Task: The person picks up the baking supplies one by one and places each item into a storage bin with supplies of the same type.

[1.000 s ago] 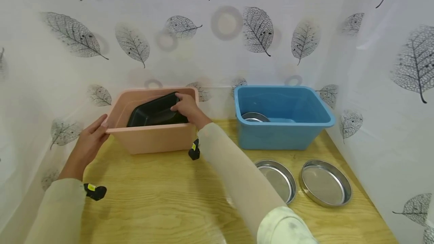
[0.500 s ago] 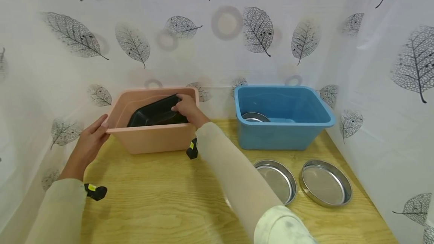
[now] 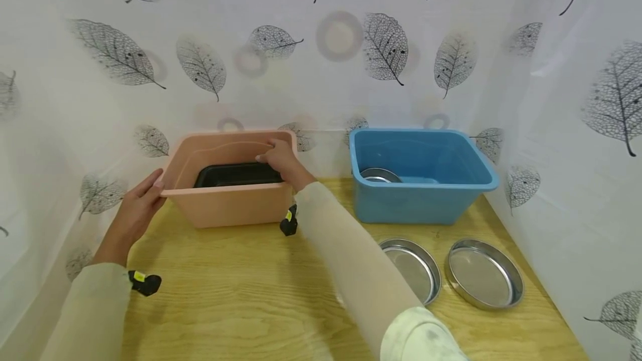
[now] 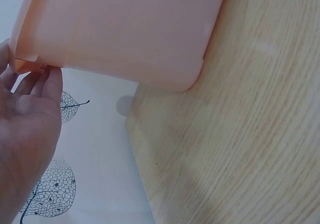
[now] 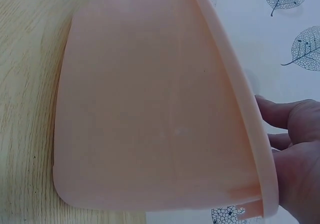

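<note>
A pink plastic bin (image 3: 225, 205) stands at the back left of the table. Its left rim is held by my left hand (image 3: 137, 208), with the fingers tucked under the edge in the left wrist view. Inside the bin lies a black tray (image 3: 236, 174), lower part hidden by the front wall. My right hand (image 3: 282, 157) reaches over the bin's right end, its fingers above the tray and apart from it. In the right wrist view this hand (image 5: 300, 139) is partly hidden behind the pink rim.
To the right stands a blue bin (image 3: 406, 205) with a round metal pan (image 3: 379, 174) inside. Two more round metal pans, a left one (image 3: 413, 272) and a right one (image 3: 484, 274), lie before it on the wooden table (image 3: 225, 294). A leaf-patterned sheet (image 3: 321, 88) surrounds the table.
The black tray, tilted up in the right hand before, now lies level and lower in the pink bin. My right hand has let go of it. The left hand stays on the rim.
</note>
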The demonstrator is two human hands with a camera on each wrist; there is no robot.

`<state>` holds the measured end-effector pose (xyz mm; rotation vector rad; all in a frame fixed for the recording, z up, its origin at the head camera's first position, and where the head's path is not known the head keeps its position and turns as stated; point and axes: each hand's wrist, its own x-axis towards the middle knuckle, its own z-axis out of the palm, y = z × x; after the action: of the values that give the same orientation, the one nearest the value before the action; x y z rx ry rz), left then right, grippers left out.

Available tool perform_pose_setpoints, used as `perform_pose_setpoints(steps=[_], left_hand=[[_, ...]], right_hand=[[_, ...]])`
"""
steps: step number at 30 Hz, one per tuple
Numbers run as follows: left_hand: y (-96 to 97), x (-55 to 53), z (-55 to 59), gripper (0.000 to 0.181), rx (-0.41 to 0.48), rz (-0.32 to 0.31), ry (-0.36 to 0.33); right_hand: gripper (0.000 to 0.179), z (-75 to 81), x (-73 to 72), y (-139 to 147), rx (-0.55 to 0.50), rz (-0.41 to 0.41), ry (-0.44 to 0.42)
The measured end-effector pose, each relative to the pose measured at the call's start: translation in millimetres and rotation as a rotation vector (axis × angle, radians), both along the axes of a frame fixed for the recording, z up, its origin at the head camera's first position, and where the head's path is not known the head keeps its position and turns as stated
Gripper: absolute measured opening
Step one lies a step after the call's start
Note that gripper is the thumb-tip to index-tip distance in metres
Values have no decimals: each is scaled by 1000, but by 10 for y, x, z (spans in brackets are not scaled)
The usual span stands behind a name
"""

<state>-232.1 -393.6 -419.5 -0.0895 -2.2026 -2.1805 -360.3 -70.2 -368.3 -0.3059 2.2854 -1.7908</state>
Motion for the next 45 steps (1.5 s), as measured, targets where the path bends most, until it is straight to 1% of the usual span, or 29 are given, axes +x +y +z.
perform_pose_setpoints(steps=[2, 4, 7, 9, 12, 16, 20, 24, 29, 32, 35, 38, 40, 43, 45], left_hand=[[9, -6, -4, 70, 9, -4, 4], [17, -8, -6, 70, 16, -5, 3], [11, -13, -12, 69, 7, -9, -6], [6, -14, -11, 69, -4, -9, -6], [4, -19, -13, 68, -1, 1, 1], [4, -29, -31, 68, 34, 15, 9], [12, -32, -43, 68, 74, 12, 8], [38, -30, -45, 69, 116, 9, 5], [53, -34, -40, 70, 121, 38, 5], [40, -36, -43, 71, 121, 39, 6], [25, -38, -50, 70, 117, 34, 5], [20, -38, -53, 69, 122, 33, 6], [22, -33, -55, 68, 123, 29, 5], [33, -32, -52, 68, 136, 25, 3], [42, -36, -47, 68, 143, 23, 7]], right_hand=[[67, -2, -4, 11, -10, -4, 10], [66, -6, 2, 28, -33, 12, 18], [64, -13, 3, 59, -75, 57, 33], [64, -12, 4, 84, -91, 101, 46], [65, 13, 6, 117, -85, 143, 61], [65, 86, 57, 182, -73, 166, 70], [62, 168, 160, 294, -91, 200, 104], [59, 224, 285, 465, -98, 224, 139], [57, 296, 486, 705, -93, 250, 173], [57, 324, 614, 845, -106, 259, 184], [59, 333, 721, 987, -108, 249, 197], [61, 346, 811, 1126, -89, 229, 214], [62, 356, 860, 1212, -57, 220, 238], [62, 378, 927, 1339, -23, 223, 262], [61, 392, 970, 1426, 0, 224, 264]])
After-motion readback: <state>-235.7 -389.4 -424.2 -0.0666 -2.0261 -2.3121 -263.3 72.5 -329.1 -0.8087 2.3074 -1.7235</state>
